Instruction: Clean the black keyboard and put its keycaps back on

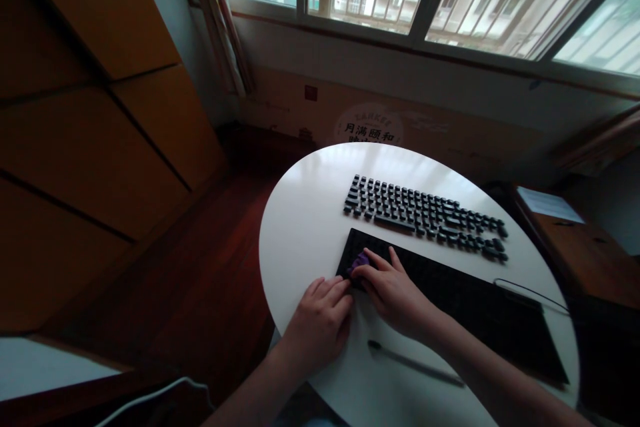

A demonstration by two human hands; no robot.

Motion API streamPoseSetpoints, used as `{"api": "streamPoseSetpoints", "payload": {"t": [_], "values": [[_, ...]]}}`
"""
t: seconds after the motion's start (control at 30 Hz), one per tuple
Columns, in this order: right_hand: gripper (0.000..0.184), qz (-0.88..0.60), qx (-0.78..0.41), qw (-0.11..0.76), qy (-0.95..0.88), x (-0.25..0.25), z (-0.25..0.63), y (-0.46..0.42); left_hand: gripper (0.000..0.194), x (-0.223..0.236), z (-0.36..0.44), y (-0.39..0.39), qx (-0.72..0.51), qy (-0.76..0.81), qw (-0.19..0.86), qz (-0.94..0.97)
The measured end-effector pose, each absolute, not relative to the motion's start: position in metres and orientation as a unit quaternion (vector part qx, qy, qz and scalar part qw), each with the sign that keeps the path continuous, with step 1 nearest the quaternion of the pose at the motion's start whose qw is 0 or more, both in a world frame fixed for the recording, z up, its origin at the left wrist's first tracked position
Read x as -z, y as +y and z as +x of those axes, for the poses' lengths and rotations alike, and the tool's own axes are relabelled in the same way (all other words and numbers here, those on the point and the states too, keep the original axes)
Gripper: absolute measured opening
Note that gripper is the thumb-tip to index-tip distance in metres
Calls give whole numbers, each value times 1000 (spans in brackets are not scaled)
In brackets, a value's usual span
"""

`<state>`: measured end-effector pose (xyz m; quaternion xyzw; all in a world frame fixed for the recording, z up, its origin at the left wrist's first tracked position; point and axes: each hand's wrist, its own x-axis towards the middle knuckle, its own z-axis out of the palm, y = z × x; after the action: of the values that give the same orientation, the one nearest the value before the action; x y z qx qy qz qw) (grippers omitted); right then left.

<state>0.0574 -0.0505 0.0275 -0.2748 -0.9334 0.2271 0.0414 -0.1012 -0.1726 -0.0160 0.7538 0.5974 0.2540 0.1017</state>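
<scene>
On the white table lies a black keyboard base (465, 310) stripped of its keycaps, running slantwise. My right hand (387, 287) pinches a small crumpled purple piece (359, 261) and presses it onto the left end of the base; whether it is cloth or putty I cannot tell. At the near left corner, the fingers of my left hand (323, 317) bend over the edge of the base and hold it. Behind the base, loose black keycaps (395, 203) stand in rows in keyboard layout. A dark, slim brush (415, 363) lies on the near side, partly behind my right forearm.
The round white table (295, 227) has its curved edge close to my left arm. A thin black cable (530, 288) leaves the back of the base. At the right stands brown furniture (590, 247) with papers on it; wooden cabinets (100, 147) fill the left.
</scene>
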Motion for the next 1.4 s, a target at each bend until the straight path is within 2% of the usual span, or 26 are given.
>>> {"api": "streamPoseSetpoints", "payload": {"t": [0.23,0.4,0.5,0.6,0.67,0.73,0.8,0.87,1.0,1.17,1.4], "values": [[29,-302,-201,50,-930,-33,69,-52,24,18,-101,-172,-254,600,83,754],[32,-298,-165,117,-933,-43,92,-57,21,17,-101,-172,-251,599,92,755],[33,-310,-197,138,-920,-66,115,-61,23,18,-101,-173,-251,599,90,755],[26,-316,-261,136,-902,-97,136,-67,24,19,-101,-173,-253,599,88,754],[26,-308,-301,124,-894,-113,144,-68,23,19,-100,-172,-253,597,89,756],[38,-274,-339,79,-897,-118,145,-64,21,19,-100,-172,-250,598,89,756],[52,-243,-356,17,-902,-110,137,-55,20,19,-100,-172,-250,601,86,755],[54,-239,-333,-24,-912,-95,123,-43,20,19,-100,-172,-255,601,81,754],[38,-249,-219,-23,-943,-65,94,-21,21,19,-100,-172,-260,597,81,754],[13,-201,-115,17,-973,-52,69,-16,21,18,-100,-173,-251,599,86,755],[5,-245,-96,0,-965,-37,48,-21,36,17,-102,-172,-254,589,103,760]]}}
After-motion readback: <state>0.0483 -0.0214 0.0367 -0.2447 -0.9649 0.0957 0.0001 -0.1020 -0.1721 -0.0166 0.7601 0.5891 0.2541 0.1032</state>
